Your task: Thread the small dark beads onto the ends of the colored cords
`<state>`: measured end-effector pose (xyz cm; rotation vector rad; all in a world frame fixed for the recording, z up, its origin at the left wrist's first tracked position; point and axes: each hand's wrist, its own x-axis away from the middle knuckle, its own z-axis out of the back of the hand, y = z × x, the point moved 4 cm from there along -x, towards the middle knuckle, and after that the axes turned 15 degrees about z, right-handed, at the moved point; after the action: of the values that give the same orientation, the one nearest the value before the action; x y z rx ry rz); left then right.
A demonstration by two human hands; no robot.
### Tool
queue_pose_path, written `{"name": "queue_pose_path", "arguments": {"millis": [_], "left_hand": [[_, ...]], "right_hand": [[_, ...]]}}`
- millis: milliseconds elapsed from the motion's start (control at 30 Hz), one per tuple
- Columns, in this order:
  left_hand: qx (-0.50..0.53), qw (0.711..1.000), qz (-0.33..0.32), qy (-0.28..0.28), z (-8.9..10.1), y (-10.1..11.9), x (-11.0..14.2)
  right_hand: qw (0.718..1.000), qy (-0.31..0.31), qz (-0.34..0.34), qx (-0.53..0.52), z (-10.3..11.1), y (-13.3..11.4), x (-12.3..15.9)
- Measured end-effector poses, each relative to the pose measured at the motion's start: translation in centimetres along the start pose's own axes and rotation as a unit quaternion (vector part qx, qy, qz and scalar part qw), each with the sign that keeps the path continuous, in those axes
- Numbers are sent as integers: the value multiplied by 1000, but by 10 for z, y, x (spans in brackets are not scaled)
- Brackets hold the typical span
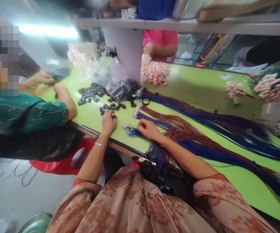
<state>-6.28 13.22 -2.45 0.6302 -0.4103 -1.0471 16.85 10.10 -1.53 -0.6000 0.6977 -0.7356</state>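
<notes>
My left hand rests on the green table with fingers curled over a small black connector at the near edge of a scatter of black connectors. My right hand lies on the stripped ends of a bundle of blue wires, fingers bent and pinching them. Long bundles of brown wires and more blue wires stretch away to the right. A cluster of wired black connectors hangs in my lap.
A person in a teal sleeve works at the left end of the table. Another in pink stands behind a white post. Pink-and-white bundles lie beyond, with a tape ring and plastic bag.
</notes>
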Motion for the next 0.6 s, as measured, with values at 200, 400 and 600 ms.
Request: {"name": "queue_pose_path", "arguments": {"millis": [200,400,600], "left_hand": [[423,857,131,-265,-26,8,56],[542,727,213,-364,-48,18,94],[542,713,232,-381,-52,18,97]], "right_hand": [[998,17,-3,-58,1,0,9],[998,40,18,-46,4,-8,18],[997,44,58,-1,3,-13,20]]}}
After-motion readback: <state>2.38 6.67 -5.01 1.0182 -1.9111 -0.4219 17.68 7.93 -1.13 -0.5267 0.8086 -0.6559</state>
